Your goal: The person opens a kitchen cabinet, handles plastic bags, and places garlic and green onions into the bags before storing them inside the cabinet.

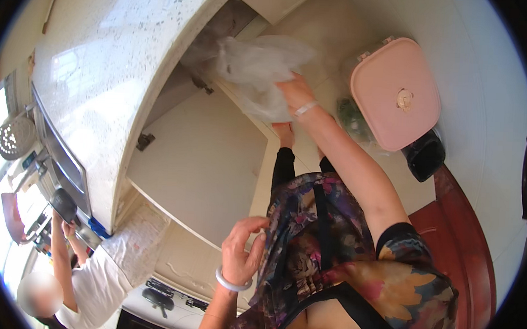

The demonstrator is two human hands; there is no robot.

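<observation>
My right hand (296,92), with a pale bracelet at its wrist, reaches down and grips a translucent white plastic bag (262,59). The bag is crumpled and partly blurred. It hangs over the floor beside the open lower cabinet. My left hand (243,250), with a pale bangle at the wrist, is held by the side of my dark floral top (301,220). Its fingers are bent and apart, and nothing shows in them. An open cabinet door (205,157) on dark hinges stands below the speckled countertop (118,36). The cabinet's inside is mostly in shadow.
A pink-lidded bin (394,95) stands by the wall, with a black container (425,155) and a dark green bagged thing (353,115) beside it. A red door (461,233) is at right. At the sink (62,163), another person (96,285) holds a dark pan (63,204).
</observation>
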